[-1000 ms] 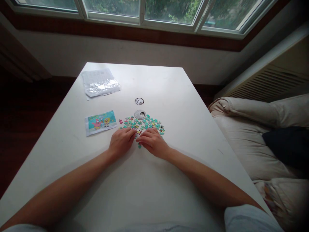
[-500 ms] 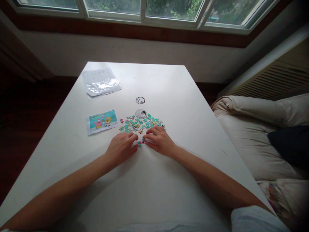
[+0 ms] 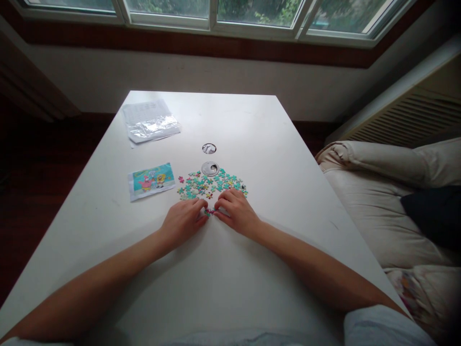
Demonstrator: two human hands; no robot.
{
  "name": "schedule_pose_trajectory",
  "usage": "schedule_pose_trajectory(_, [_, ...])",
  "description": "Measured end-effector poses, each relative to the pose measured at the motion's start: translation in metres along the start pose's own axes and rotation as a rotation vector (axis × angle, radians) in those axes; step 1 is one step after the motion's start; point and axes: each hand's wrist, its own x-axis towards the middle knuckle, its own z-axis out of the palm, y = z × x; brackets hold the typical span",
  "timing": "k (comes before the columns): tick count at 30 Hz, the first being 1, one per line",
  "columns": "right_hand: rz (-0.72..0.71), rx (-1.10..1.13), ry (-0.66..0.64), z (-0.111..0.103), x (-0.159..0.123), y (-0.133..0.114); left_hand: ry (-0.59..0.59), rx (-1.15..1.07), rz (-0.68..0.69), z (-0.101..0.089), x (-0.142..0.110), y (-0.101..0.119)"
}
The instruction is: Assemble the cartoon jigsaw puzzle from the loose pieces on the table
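Partly hidden by fingertips, a few pink-and-green puzzle pieces [image 3: 211, 211] are pinched by the left hand [image 3: 183, 217] and right hand [image 3: 237, 210] just before the loose pile [image 3: 220, 184], beside a cartoon packet [image 3: 151, 181] with unreadable lettering, on a white table [image 3: 252, 129] near a window [image 3: 252, 12].

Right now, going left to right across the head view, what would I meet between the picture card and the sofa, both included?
Picture card → left hand → nearest puzzle pieces → right hand → sofa.
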Motion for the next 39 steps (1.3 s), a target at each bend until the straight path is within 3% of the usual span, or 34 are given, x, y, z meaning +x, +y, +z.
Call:
schedule_pose_trajectory(13, [-0.022,0.005,0.0,-0.0011,0.0007,-0.0015,-0.001,-0.086,-0.029,0.0001,0.002,-0.0009])
schedule_pose_trajectory(20, [0.008,0.016,-0.029,-0.0041,0.0009,-0.0047,0.01,-0.072,-0.019,0.0002,0.0016,-0.0017])
schedule_pose_trajectory(27, [0.087,0.001,0.024,-0.0019,-0.0012,-0.0006,0.034,-0.022,0.012,0.0003,0.0009,0.001])
schedule_pose_trajectory(39, [0.083,0.014,0.03,-0.0014,0.0004,0.0019,0.037,0.061,0.033,0.0039,0.0028,-0.001])
